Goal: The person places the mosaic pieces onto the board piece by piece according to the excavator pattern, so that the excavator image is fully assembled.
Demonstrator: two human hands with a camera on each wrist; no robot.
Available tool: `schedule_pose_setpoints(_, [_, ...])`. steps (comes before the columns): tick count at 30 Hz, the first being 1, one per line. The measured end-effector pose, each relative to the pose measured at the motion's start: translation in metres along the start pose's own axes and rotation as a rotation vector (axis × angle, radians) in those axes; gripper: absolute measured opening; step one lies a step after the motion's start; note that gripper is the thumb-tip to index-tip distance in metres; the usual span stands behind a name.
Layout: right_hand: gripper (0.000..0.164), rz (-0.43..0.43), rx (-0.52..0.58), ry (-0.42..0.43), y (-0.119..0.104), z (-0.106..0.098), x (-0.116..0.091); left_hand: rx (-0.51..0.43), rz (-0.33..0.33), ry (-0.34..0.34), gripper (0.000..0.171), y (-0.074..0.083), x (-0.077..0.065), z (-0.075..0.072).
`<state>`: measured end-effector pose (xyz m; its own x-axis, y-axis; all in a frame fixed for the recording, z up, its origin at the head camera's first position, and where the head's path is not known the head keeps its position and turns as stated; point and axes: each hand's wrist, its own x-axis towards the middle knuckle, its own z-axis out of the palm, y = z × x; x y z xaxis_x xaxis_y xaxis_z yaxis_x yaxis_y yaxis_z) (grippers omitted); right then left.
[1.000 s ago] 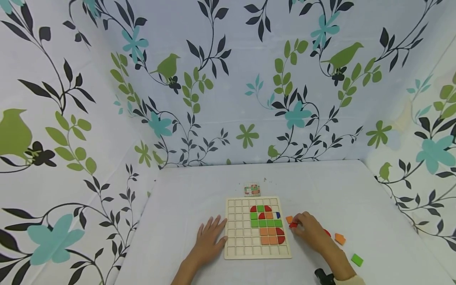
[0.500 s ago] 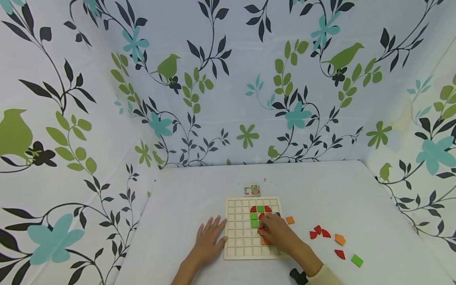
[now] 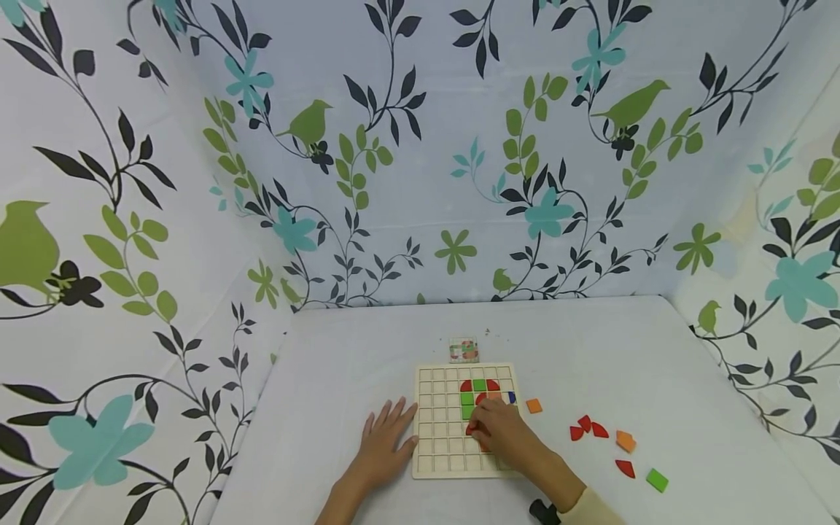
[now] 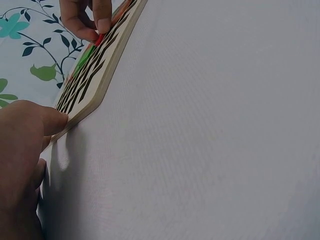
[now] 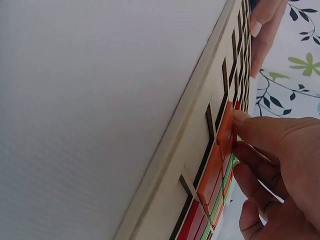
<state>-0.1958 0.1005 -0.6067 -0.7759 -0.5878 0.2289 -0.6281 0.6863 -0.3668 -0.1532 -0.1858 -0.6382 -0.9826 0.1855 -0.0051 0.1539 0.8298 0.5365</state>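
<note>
Red piece [image 4: 99,40] farther left, half-hidden.

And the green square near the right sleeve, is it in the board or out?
Out. In the head view, the green square lies on the white cloth, right of the board, apart from it.

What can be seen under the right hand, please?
Under the right hand is the board, with orange pieces set in it. The hand pinches a red piece. In the head view, the board directly beneath is covered and cannot be seen.
</note>
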Motion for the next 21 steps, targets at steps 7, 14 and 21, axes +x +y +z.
schedule_pose_setpoints(7, [0.008, -0.016, 0.009, 0.013, -0.0005, 0.0026, -0.0003, 0.004, 0.003, 0.003, 0.06, -0.0005, -0.0003, 0.0011])
schedule_pose_setpoints(14, [0.012, -0.034, -0.011, 0.001, -0.0029, 0.0012, 0.001, 0.012, 0.001, 0.005, 0.06, -0.0024, 0.001, 0.0025])
schedule_pose_setpoints(21, [0.014, -0.021, -0.026, -0.038, -0.0032, -0.0007, 0.0017, 0.015, 0.002, 0.0, 0.061, -0.0027, 0.0013, 0.0022])
